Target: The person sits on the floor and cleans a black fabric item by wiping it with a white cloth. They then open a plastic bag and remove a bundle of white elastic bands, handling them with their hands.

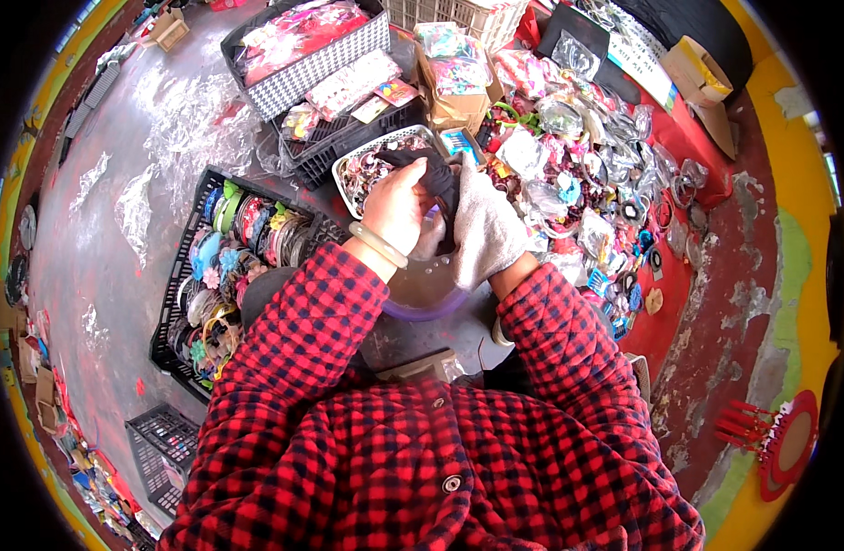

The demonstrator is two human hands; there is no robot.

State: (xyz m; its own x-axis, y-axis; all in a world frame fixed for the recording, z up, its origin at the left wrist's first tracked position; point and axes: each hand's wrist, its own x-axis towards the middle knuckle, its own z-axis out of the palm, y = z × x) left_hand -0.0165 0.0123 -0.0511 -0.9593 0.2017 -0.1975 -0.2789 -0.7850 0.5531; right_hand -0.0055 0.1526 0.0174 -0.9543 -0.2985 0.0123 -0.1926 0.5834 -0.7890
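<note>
One bare left hand in the head view pinches a crumpled black fabric bundle above a round, purple-rimmed basin. Beside the bundle is the right hand, under fuzzy grey cloth; I cannot tell its hidden grip.

Your jacket was red and black check, your bangle a pale greenish white, the cloth light grey and the fabric black. You had a basin with a purple rim, a bin in black-and-white houndstooth, a white basket and a black crate. Your carton was brown, the sheeting bright red.
</note>
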